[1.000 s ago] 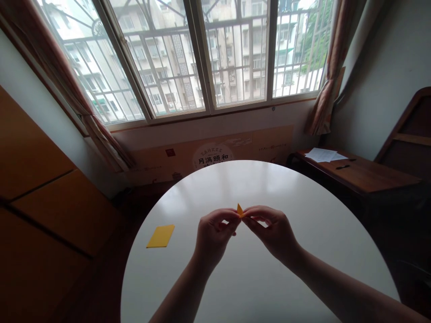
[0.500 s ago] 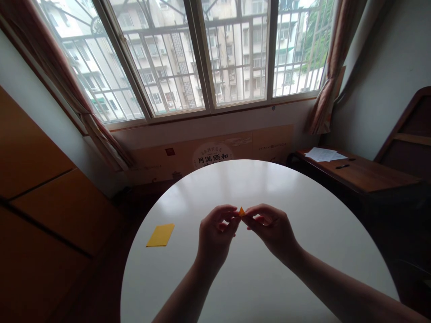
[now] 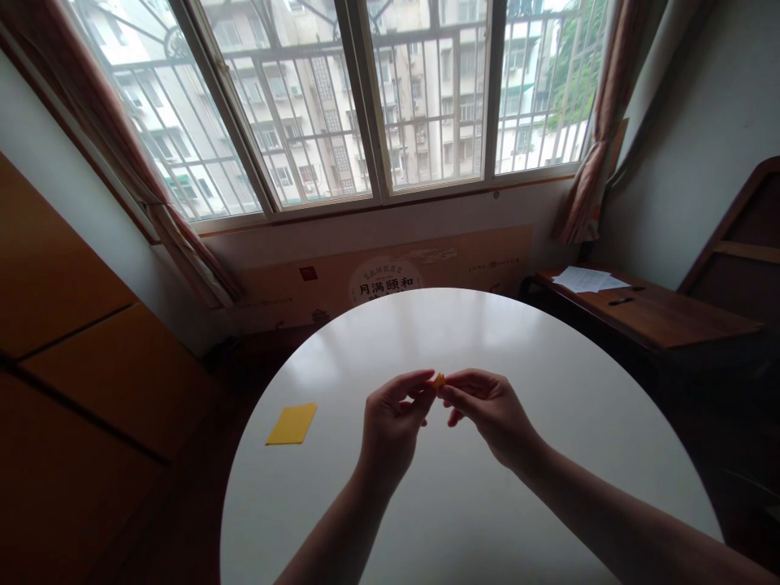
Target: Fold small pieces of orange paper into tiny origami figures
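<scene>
Above the middle of the round white table (image 3: 548, 390), my left hand (image 3: 393, 418) and my right hand (image 3: 487, 410) meet fingertip to fingertip. Both pinch a tiny folded piece of orange paper (image 3: 438, 379), of which only a small corner shows between the fingers. The rest of the piece is hidden by my fingers. A flat yellow sheet of paper (image 3: 292, 423) lies on the table to the left, well away from both hands.
A large barred window runs along the far wall, with curtains at both sides. A dark wooden side table (image 3: 658, 313) at the right carries white papers (image 3: 586, 279) and a pen. Wooden furniture stands at the left. A cardboard panel leans under the window.
The orange piece shows less than before; my fingers have closed further over it. Both hands stay in nearly the same place above the table.
</scene>
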`<action>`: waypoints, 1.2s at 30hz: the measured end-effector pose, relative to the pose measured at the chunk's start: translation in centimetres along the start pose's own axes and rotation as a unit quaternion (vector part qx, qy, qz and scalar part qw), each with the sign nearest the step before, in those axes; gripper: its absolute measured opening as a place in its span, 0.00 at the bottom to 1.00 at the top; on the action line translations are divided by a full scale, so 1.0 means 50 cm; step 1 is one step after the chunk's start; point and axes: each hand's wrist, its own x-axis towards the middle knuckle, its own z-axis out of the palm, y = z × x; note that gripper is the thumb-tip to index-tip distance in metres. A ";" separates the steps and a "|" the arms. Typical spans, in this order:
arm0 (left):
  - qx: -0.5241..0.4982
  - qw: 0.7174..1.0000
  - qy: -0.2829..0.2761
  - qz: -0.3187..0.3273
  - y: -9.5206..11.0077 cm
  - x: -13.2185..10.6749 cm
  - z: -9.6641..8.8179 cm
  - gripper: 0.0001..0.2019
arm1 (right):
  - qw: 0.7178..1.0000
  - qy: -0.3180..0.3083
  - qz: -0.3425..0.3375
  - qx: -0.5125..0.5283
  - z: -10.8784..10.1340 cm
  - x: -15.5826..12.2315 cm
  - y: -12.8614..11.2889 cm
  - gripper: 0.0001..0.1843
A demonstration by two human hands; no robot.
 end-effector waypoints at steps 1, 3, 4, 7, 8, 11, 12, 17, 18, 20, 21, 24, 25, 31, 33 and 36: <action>-0.007 1.000 0.002 -0.006 -0.001 0.000 -0.001 0.11 | 1.000 -0.001 0.003 0.004 0.000 0.001 0.001 0.12; -0.016 1.000 0.000 -0.017 -0.004 0.001 -0.001 0.12 | 1.000 -0.004 0.003 0.009 -0.001 0.001 0.001 0.13; -0.016 1.000 -0.004 -0.021 -0.005 0.001 -0.002 0.12 | 1.000 -0.006 0.000 0.010 0.000 0.001 0.002 0.13; -0.004 1.000 -0.012 -0.025 -0.003 0.003 -0.001 0.09 | 1.000 -0.008 -0.011 0.005 0.001 -0.001 0.002 0.12; 0.002 1.000 -0.013 -0.025 -0.002 0.003 -0.001 0.09 | 1.000 -0.006 -0.014 0.002 0.001 -0.001 0.002 0.12; 0.011 0.999 -0.018 -0.026 0.001 0.004 -0.002 0.08 | 1.000 -0.001 -0.017 -0.005 0.003 -0.003 0.004 0.12; 0.009 0.999 -0.020 -0.026 0.000 0.004 -0.002 0.08 | 1.000 -0.001 -0.017 -0.005 0.003 -0.004 0.004 0.13; -0.003 0.999 -0.024 -0.025 -0.006 0.006 -0.004 0.07 | 1.000 0.007 -0.014 0.002 0.005 -0.008 0.007 0.14; -0.005 0.999 -0.026 -0.024 -0.007 0.006 -0.005 0.07 | 1.000 0.009 -0.014 0.002 0.006 -0.008 0.007 0.14; -0.008 0.999 -0.029 -0.022 -0.005 0.007 -0.005 0.06 | 1.000 0.009 -0.014 -0.002 0.006 -0.009 0.006 0.14; -0.009 0.999 -0.031 -0.023 -0.004 0.007 -0.006 0.06 | 1.000 0.008 -0.013 -0.006 0.006 -0.010 0.005 0.14; -0.008 0.999 -0.037 -0.030 -0.002 0.007 -0.006 0.08 | 1.000 0.007 -0.013 -0.025 0.007 -0.010 0.000 0.15; -0.011 0.999 -0.040 -0.034 -0.002 0.007 -0.006 0.09 | 0.999 0.004 -0.015 -0.031 0.007 -0.010 -0.002 0.15; -0.048 0.992 -0.066 -0.092 -0.001 0.013 -0.011 0.13 | 0.998 -0.009 -0.022 -0.057 0.008 -0.009 -0.009 0.16; -0.041 0.991 -0.072 -0.108 0.002 0.016 -0.013 0.13 | 0.998 -0.011 -0.019 -0.065 0.008 -0.009 -0.010 0.15; -0.004 0.991 -0.090 -0.099 0.005 0.018 -0.015 0.14 | 0.997 -0.009 -0.013 -0.073 0.007 -0.008 -0.009 0.15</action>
